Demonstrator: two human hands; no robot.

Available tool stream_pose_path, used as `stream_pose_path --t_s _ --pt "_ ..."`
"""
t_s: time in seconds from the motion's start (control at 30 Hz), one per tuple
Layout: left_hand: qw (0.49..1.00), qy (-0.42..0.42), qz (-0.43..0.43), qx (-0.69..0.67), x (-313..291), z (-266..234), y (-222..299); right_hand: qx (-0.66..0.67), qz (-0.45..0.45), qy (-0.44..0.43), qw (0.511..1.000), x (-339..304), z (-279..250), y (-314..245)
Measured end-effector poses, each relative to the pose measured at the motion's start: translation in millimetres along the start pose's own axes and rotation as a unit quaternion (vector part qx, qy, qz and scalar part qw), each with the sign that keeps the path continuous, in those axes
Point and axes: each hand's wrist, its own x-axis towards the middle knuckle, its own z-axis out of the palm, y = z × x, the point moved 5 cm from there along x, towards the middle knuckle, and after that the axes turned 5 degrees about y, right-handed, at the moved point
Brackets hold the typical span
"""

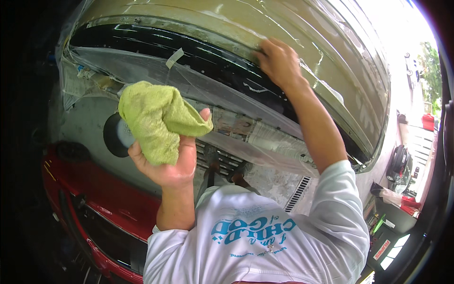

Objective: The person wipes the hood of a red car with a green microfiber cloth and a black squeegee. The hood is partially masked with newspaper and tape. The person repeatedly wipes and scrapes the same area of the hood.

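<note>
My left hand (171, 163) is raised in front of me and grips a crumpled yellow-green cloth (151, 116). My right hand (279, 61) reaches forward and presses its bent fingers against the lower edge of a beige car body panel (213, 19), just above a glossy black strip (198, 52). Whether anything lies under those fingers is hidden. Clear plastic film (142, 71) and newspaper (246, 128) cover the area below the strip. A short piece of pale tape (174, 57) sticks to the film.
A red car part (109, 199) lies at the lower left. A round black and white disc (116, 135) sits behind the cloth. A slotted floor drain (298, 194) runs near my right elbow. Boxes and tools stand at the right edge (402, 170).
</note>
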Motion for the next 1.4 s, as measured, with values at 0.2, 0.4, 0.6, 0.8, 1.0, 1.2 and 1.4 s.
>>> stream_pose_path --t_s 0.2,0.4,0.6,0.8,1.0,1.2,1.4 --pt "0.983 -0.031 0.111 0.141 53 37 -27 0.047 0.070 -0.084 0.993 17 -23 19" --pt "0.870 0.027 0.372 0.322 161 22 -71 0.127 0.179 -0.157 0.963 1 -51 58" --pt "0.745 0.019 0.467 0.475 159 10 -93 0.137 0.120 -0.151 0.972 36 -17 52" --pt "0.718 0.066 0.489 0.491 160 1 -85 0.152 0.121 -0.215 0.957 35 -28 71" --pt "0.701 0.051 0.509 0.497 164 3 -91 0.140 0.120 -0.231 0.955 56 -25 43" --pt "0.699 0.079 0.507 0.498 160 6 -87 0.094 0.110 -0.241 0.959 36 -36 64" --pt "0.672 0.031 0.528 0.518 164 7 -95 0.123 0.117 -0.211 0.963 62 -19 44"
